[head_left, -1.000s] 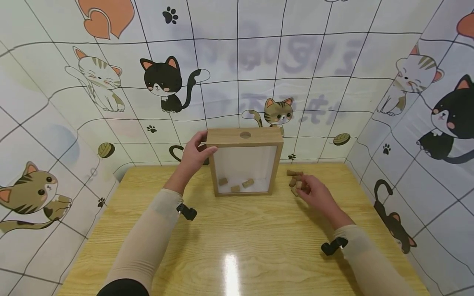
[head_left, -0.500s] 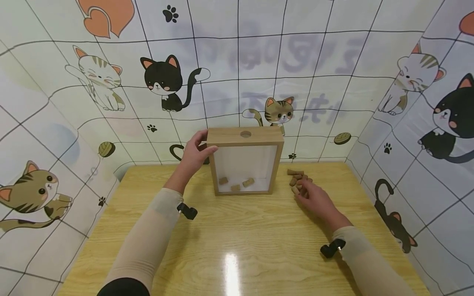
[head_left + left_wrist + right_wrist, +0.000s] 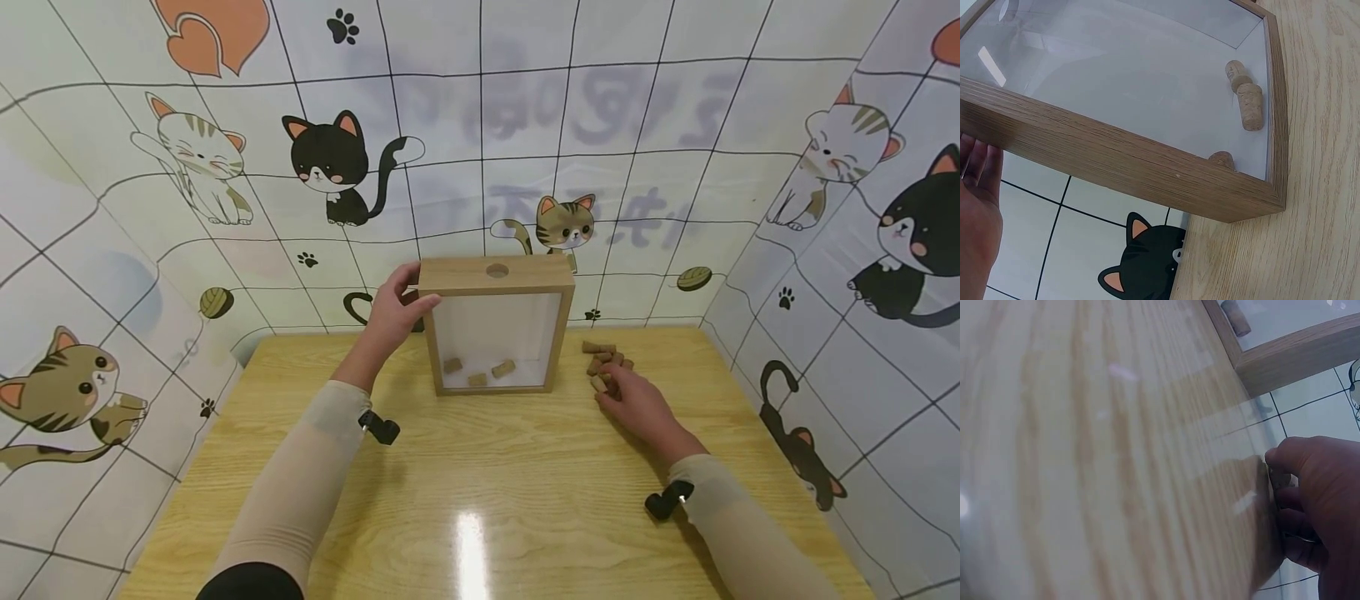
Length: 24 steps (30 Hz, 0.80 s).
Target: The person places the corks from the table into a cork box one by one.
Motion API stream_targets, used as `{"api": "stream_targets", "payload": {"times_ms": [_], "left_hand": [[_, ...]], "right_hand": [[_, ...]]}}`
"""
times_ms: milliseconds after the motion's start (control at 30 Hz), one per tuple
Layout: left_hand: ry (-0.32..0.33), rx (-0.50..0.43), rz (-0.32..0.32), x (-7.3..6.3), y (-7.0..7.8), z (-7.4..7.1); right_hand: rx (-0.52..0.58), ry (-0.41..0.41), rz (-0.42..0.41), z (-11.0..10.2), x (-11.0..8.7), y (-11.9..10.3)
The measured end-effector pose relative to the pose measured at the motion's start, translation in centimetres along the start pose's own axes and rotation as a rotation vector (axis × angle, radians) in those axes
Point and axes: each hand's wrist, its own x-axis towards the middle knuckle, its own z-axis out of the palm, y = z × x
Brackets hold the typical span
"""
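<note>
A shallow wooden display box (image 3: 495, 287) with a clear front stands upright near the back wall, a round hole in its top. My left hand (image 3: 393, 308) grips its upper left corner, thumb on the front frame, other fingers at the side. Several corks (image 3: 1250, 107) lie inside at the bottom. To the right of the box, my right hand (image 3: 637, 404) is low at a small pile of corks (image 3: 597, 347). Thumb and forefinger pinch one cork (image 3: 598, 383) at the pile's near side; in the right wrist view the fingers mostly hide it.
A light wooden table (image 3: 420, 492) carries the box and the pile. Cat-print wall sheets (image 3: 435, 108) enclose it at the back and both sides, with the box close to the back one. Small black cameras (image 3: 381, 428) sit on both wrists.
My right hand has lowered slightly toward the near side of the pile, its fingers coming round a cork there. The left hand and the box have stayed where they were.
</note>
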Motion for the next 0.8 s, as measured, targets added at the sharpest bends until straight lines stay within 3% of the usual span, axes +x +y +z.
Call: {"api": "stream_targets", "payload": {"times_ms": [500, 800], "left_hand": [[0.001, -0.004, 0.008, 0.02, -0.11, -0.03], [0.003, -0.011, -0.004, -0.02, -0.14, -0.07]], "right_hand": [[-0.007, -0.028, 0.009, 0.03, 0.21, -0.01], [0.115, -0.013, -0.019, -0.63, 0.33, -0.1]]}}
